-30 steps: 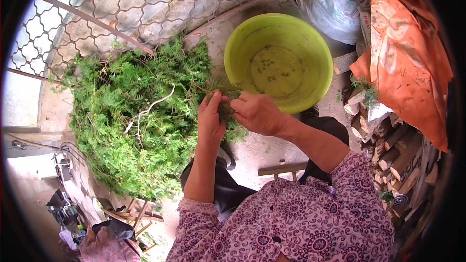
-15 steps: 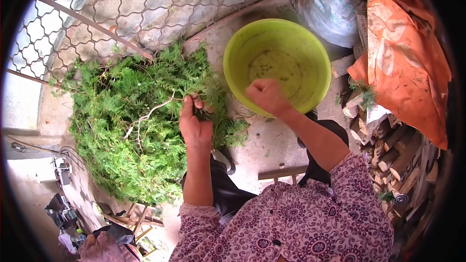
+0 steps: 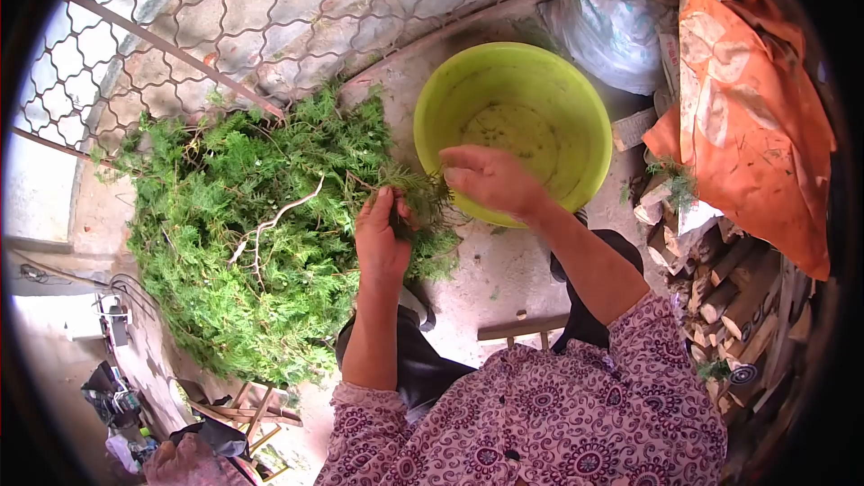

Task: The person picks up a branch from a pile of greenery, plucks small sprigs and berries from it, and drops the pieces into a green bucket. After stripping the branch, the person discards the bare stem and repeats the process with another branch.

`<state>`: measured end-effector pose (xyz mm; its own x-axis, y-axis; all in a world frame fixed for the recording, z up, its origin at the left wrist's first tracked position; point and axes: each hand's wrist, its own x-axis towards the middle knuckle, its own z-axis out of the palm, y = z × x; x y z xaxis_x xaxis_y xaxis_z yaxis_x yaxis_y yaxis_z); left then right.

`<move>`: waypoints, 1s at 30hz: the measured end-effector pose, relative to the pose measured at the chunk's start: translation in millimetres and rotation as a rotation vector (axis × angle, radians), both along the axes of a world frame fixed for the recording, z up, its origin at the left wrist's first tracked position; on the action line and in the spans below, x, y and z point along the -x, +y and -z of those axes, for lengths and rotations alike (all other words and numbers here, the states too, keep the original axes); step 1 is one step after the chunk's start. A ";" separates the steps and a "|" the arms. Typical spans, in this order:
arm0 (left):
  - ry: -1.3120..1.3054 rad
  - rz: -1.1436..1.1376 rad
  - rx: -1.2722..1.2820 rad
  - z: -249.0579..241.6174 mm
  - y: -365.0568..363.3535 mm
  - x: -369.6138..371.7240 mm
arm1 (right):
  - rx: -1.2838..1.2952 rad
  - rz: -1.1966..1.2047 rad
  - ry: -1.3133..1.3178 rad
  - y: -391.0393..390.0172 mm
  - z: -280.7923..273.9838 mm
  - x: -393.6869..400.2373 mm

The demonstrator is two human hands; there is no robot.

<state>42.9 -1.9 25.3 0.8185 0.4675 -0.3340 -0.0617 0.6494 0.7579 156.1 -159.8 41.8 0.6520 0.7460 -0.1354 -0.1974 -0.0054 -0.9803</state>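
My left hand (image 3: 382,232) is closed around a green leafy sprig (image 3: 420,193) at the right side of a large heap of green branches (image 3: 234,261). The sprig's leaves reach toward the basin's rim. My right hand (image 3: 490,178) is over the near left part of a yellow-green basin (image 3: 589,94), its fingers bent at the sprig's tip; whether they grip anything is too unclear to tell. Small dark bits lie on the basin's bottom. A bare pale twig (image 3: 270,220) rests on the heap.
A wire mesh fence (image 3: 270,22) stands behind the heap. A white sack (image 3: 607,27), an orange sheet (image 3: 751,126) and stacked firewood (image 3: 742,292) line the right side. A wooden stool edge (image 3: 522,326) shows between my legs. Wooden frames (image 3: 256,409) lie at lower left.
My left hand has moved right with the sprig, toward the basin. My right hand has gone from a fist over the basin to looser fingers, slightly left, beside the sprig.
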 end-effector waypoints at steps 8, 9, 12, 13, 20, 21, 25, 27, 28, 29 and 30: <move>0.058 0.094 0.024 -2.4 -10.6 -5.8 | 0.047 0.003 -0.009 -1.7 17.9 -4.9; 0.061 0.091 0.026 -1.2 -8.6 -3.7 | 0.020 0.037 0.000 -1.1 16.0 -5.5; 0.084 0.165 -0.087 -0.7 7.8 3.7 | 0.115 0.184 -0.062 -11.8 -3.1 -9.6; 0.208 0.087 -0.352 -2.7 15.1 7.3 | 0.116 0.187 -0.064 -13.9 -1.6 -12.4; -0.094 0.188 -1.638 -14.7 -24.6 -5.2 | 0.093 0.053 0.198 -3.0 1.3 -1.6; -0.091 0.183 -1.638 -14.4 -24.7 -5.0 | 0.081 0.031 0.292 -0.9 3.2 -2.1; 0.027 0.431 -1.273 -4.8 -21.4 -1.4 | 0.022 -0.017 0.375 -3.8 11.1 -6.1; 0.071 0.509 -1.047 -2.8 -20.8 0.8 | 0.010 -0.018 0.401 -5.1 12.6 -5.9; -0.019 0.493 -0.858 -3.7 -22.2 1.0 | 0.010 -0.015 0.403 -6.7 11.4 -6.6; -0.106 0.475 -0.666 -4.8 -23.7 1.6 | 0.008 -0.053 0.344 -8.7 9.0 -7.4; -0.105 0.479 -0.665 -7.8 -24.0 2.1 | 0.006 -0.090 0.284 -10.2 7.6 -7.9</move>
